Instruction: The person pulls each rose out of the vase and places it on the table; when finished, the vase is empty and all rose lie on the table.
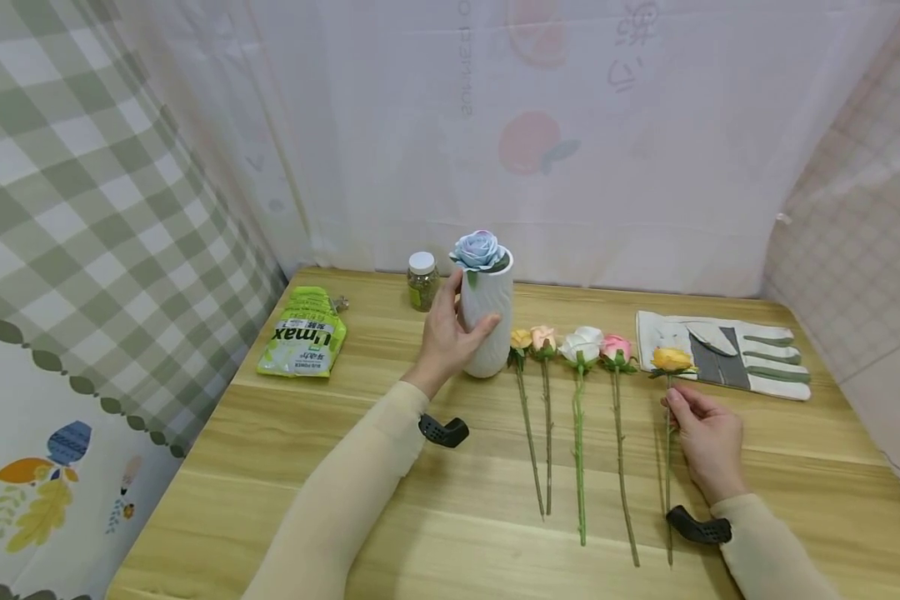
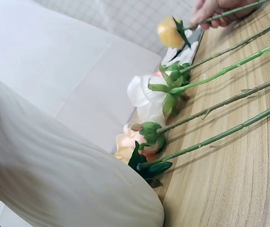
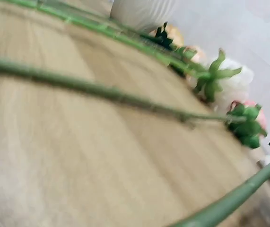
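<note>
My left hand (image 1: pixel 453 332) grips a white, ridged vase (image 1: pixel 489 325) at the table's back middle, thumb across its front. A blue rose (image 1: pixel 478 250) stands in the vase, its bloom at the rim and its stem hidden inside. On the right, my right hand (image 1: pixel 708 437) pinches the stem of a yellow rose (image 1: pixel 672 360) just below the bloom. Between the hands lie an orange-yellow rose (image 1: pixel 521 340), a peach rose (image 1: pixel 543 340), a white rose (image 1: pixel 583 346) and a pink rose (image 1: pixel 617 348), stems toward me. The left wrist view shows the vase (image 2: pixel 68 165) close up.
A white, grey and green glove (image 1: pixel 750 354) lies at the back right, behind the yellow rose. A white-lidded jar (image 1: pixel 422 283) stands left of the vase. Farther left lies a green and white pouch (image 1: pixel 303 333). Curtains (image 1: pixel 390 150) enclose the wooden table (image 1: pixel 480 517) behind and at the sides.
</note>
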Tool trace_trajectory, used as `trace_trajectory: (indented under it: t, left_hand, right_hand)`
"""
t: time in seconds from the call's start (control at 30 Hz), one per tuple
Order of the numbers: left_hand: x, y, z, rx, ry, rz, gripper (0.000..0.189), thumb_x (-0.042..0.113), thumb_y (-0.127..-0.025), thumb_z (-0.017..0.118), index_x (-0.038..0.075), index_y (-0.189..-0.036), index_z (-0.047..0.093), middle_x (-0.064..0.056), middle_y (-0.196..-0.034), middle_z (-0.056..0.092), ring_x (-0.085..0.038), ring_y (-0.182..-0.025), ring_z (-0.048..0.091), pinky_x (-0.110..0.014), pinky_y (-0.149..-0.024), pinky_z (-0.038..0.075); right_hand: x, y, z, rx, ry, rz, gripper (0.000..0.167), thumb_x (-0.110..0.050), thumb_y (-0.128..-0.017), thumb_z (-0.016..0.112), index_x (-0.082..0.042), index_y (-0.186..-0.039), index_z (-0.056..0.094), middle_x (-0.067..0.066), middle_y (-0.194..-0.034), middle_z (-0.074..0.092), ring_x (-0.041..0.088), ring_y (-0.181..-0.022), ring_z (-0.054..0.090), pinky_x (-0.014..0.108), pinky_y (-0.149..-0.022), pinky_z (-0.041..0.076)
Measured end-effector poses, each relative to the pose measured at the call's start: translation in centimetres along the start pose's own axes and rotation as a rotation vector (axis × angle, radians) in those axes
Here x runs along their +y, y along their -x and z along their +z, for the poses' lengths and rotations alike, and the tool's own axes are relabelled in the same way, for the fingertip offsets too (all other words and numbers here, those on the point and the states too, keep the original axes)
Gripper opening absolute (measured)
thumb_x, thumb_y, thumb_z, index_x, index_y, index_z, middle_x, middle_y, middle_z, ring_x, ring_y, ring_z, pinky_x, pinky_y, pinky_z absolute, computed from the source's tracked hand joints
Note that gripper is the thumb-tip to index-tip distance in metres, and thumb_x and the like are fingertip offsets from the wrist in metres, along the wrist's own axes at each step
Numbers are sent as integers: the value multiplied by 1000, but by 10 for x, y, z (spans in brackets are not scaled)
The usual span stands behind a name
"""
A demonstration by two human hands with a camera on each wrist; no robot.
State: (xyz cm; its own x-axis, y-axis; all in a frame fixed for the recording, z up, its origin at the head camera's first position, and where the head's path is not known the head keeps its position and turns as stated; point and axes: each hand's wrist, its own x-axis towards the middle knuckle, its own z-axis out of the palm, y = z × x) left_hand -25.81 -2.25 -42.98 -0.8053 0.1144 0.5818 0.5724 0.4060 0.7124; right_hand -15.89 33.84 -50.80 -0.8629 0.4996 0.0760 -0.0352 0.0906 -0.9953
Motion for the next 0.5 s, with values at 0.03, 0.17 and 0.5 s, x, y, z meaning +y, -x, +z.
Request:
trace_trajectory:
  t: [0.03,0.17,0.5]
  left_hand:
    - [0,0,0,1,2,-2,83,25,-83,77,2,-146,28,-18,-136,44,-27,-124,48,-35,-97,48]
    - [0,0,0,10,1,-2,81,25,-83,77,2,-145,30,-18,-135,45,-27,-123,48,-36,-96,49]
    - [-2,0,1,17,0,20,81,24,-83,77,1,-145,30,-19,-134,45,-28,-122,49,-36,-96,49]
  right_hand:
    - [2,0,1,-10,44,-10,30,-7,-89,68,12,-112,65,-9,-73,71,-1,-65,63,10,-52,48]
    - [6,-3,3,-48,246,-65,34,-14,-91,67,9,-115,65,-18,-74,68,-5,-67,60,9,-54,47]
    - [9,-7,4,-99,587,-140,30,-28,-92,66,-4,-109,71,-20,-72,62,-10,-65,54,10,-52,42]
